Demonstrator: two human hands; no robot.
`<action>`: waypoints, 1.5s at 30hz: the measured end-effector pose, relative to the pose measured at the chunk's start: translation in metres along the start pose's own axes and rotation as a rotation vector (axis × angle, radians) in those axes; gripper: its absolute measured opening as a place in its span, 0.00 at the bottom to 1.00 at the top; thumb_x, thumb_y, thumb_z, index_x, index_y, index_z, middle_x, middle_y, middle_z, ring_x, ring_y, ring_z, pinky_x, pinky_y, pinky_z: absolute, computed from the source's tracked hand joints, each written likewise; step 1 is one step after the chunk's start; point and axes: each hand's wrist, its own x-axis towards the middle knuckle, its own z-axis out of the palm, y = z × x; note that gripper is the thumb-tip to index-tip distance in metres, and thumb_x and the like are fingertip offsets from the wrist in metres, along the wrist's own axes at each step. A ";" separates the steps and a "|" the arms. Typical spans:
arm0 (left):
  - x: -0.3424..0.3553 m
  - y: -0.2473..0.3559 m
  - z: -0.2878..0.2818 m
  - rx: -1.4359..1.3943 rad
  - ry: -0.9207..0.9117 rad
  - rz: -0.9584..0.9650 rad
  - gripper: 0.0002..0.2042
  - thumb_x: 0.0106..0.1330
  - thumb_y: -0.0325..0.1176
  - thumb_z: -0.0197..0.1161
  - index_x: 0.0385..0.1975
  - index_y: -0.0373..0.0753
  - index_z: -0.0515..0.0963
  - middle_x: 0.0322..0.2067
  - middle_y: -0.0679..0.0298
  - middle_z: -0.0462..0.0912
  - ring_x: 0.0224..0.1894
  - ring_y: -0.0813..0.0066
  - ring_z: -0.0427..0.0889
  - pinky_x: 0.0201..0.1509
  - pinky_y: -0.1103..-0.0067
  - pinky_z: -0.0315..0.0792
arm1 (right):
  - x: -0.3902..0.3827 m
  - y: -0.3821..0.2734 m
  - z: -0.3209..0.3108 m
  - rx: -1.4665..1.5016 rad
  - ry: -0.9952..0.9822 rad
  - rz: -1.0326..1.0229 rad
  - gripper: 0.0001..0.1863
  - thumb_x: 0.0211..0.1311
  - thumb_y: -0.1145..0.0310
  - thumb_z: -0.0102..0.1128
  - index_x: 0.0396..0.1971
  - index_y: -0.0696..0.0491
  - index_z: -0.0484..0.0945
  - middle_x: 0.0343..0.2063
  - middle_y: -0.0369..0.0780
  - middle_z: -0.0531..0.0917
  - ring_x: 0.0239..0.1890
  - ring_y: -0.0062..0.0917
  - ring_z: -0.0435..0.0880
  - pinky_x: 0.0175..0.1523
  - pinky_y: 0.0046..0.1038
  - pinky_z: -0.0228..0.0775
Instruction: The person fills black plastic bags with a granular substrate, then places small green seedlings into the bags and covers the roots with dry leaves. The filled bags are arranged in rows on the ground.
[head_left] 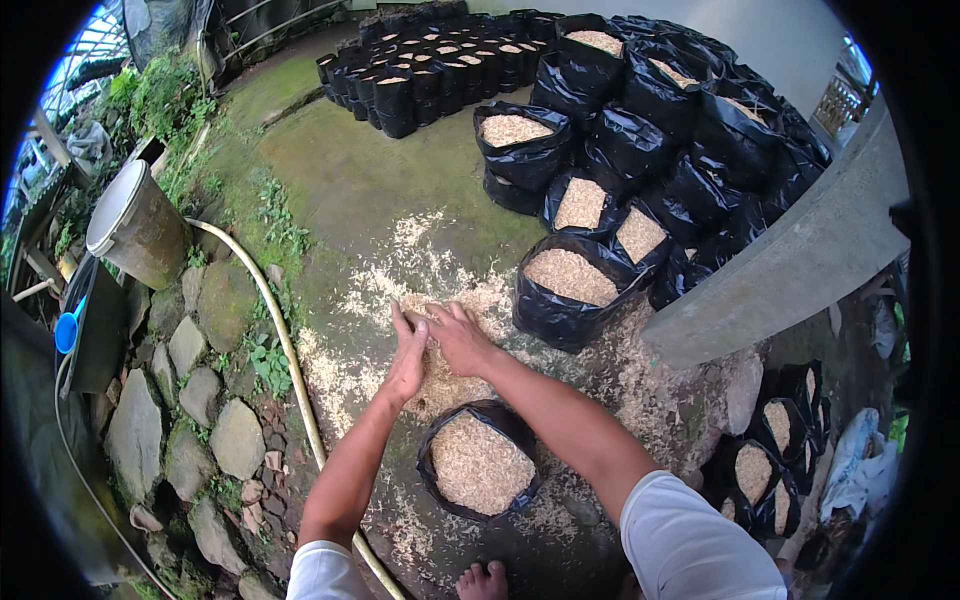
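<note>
At the far left, a grimy bucket (140, 225) leaned above a blue dipper (68, 332), and a pale hose (291, 350) curved down past mossy stones (138, 440). Right of the hose, loose shavings (445, 388) lay scattered on the ground, thickest beneath and between the two hands. The left hand (405, 345) reached away from the body, its grip wide, with fingers extended and parted. Beside it the right hand (460, 335) slanted forward and leftward, back upward, its grip likewise wide; the palms were hidden, so I could not tell whether either held any shavings. The heap had no clear long axis, though its scatter trailed away from the person. The relation that mattered most, I judged, was heap to bag: a filled black bag (510, 418) stood on the person's side of the heap, between the forearms, the right one crossing nearer its rim. Its roundish mouth pointed upward, showing no marked long axis. Farther right, a larger black sack (555, 322) stood just beyond the right hand, with more dark bags (625, 140) behind and a slanting grey column (780, 260) past it.
</note>
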 end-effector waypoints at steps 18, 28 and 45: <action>-0.200 0.047 0.005 0.393 -0.198 0.100 0.30 0.61 0.20 0.64 0.67 0.44 0.77 0.76 0.41 0.58 0.74 0.48 0.67 0.75 0.68 0.64 | -0.073 0.060 -0.236 0.823 0.193 0.815 0.38 0.55 0.60 0.78 0.61 0.65 0.73 0.57 0.51 0.82 0.52 0.39 0.86 0.61 0.41 0.75; -0.282 0.088 -0.014 -0.106 0.010 -0.351 0.38 0.58 0.11 0.56 0.74 0.27 0.59 0.63 0.51 0.77 0.60 0.65 0.80 0.58 0.76 0.78 | -0.167 -0.024 -0.108 0.372 0.386 0.308 0.31 0.66 0.52 0.66 0.58 0.63 0.77 0.61 0.56 0.76 0.59 0.46 0.80 0.66 0.44 0.71; -0.310 0.006 0.020 -0.232 0.018 -0.037 0.12 0.65 0.31 0.72 0.47 0.41 0.90 0.70 0.46 0.70 0.69 0.56 0.75 0.68 0.67 0.73 | -0.014 -0.020 -0.020 -0.008 -0.083 0.369 0.45 0.69 0.35 0.53 0.71 0.58 0.66 0.69 0.64 0.60 0.72 0.57 0.58 0.77 0.52 0.50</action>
